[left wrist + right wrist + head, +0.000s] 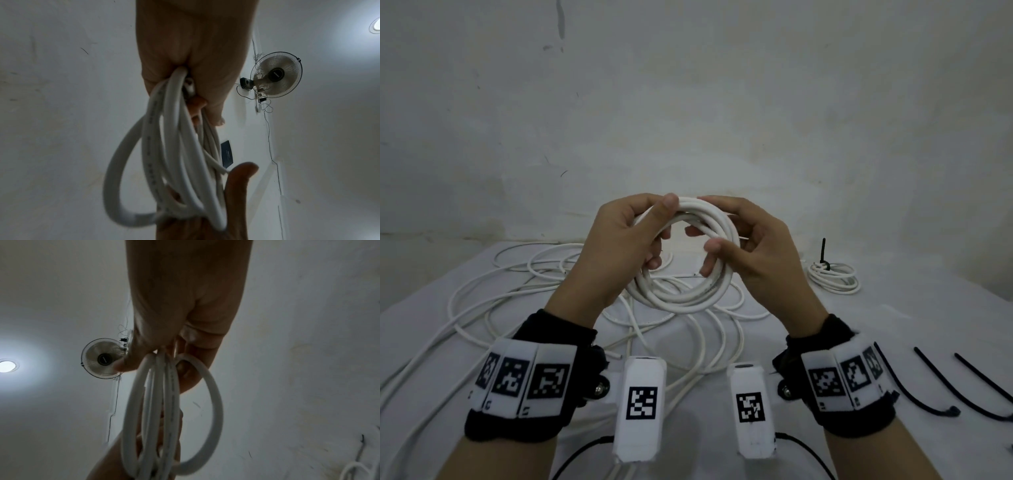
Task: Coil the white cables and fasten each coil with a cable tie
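The fingers of the left hand are curled through the middle of the white cable coil, with the thumb laid over its top, so this hand clamps the coil's left side. The right hand curls its fingers round the coil's right side, thumb pressed against the strands from the front. In both wrist views the loops hang bunched out of each closed fist, several turns lying side by side.

The coil is held up in the air between the two hands, above the white table, its ring facing the head camera. Under the coil and to its left, loose white cables sprawl over the table in wide loops. To the right of the coil, well apart, a smaller finished coil lies flat, bound by a black cable tie whose tail stands upright. Nearer the person than the coil and to its right, beside the right wrist, black cable ties lie loose on the table. Both wrists wear black bands with square-patterned markers.
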A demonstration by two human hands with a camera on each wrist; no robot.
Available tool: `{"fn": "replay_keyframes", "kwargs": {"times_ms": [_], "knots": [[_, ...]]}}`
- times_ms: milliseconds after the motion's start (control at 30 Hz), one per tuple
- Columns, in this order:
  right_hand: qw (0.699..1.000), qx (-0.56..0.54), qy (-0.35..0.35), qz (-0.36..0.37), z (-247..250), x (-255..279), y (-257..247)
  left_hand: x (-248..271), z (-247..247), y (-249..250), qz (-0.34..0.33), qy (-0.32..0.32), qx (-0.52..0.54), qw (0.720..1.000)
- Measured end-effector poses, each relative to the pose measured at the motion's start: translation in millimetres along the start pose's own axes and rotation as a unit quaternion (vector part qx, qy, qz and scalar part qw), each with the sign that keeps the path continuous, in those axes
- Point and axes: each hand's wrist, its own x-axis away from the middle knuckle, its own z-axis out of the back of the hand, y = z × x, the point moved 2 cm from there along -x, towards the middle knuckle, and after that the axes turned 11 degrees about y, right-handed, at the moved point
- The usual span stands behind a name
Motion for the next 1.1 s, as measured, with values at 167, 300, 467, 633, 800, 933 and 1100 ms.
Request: {"fn": "replay_keyframes", "kwargs": {"times_ms": [167, 300, 467, 633, 800, 933, 1100], "knots": [[0.999, 0.027, 0.039, -0.024, -9, 0, 11, -5, 1, -7, -0.007, 0.089, -0.002, 0.996], [0.995, 0.026, 0.093, 0.003, -12, 1, 10, -5, 3, -8, 0.010, 0.074, -0.003, 0.997], [0.997, -0.022, 0.079, -0.003, -13, 1, 9, -1, 1, -4, 0.026, 0.019, -0.024, 0.999], [0.998, -0.039, 0.050, -0.027, -11, 0, 7, -1, 1, -5, 0.036, -0.009, -0.039, 0.999], [0.995, 0.091, 0.039, 0.007, -8, -2, 10, -3, 1, -7, 0.035, 0.028, -0.014, 0.999], [0.954, 0.216, 0.103, 0.178, -8, 1, 5, -5, 2, -8, 0.040, 0.057, 0.004, 0.998], [0.896, 0.315, 0.145, 0.278, -11, 5, -1, -4, -3, -13, 0.065, 0.044, 0.020, 0.997]]}}
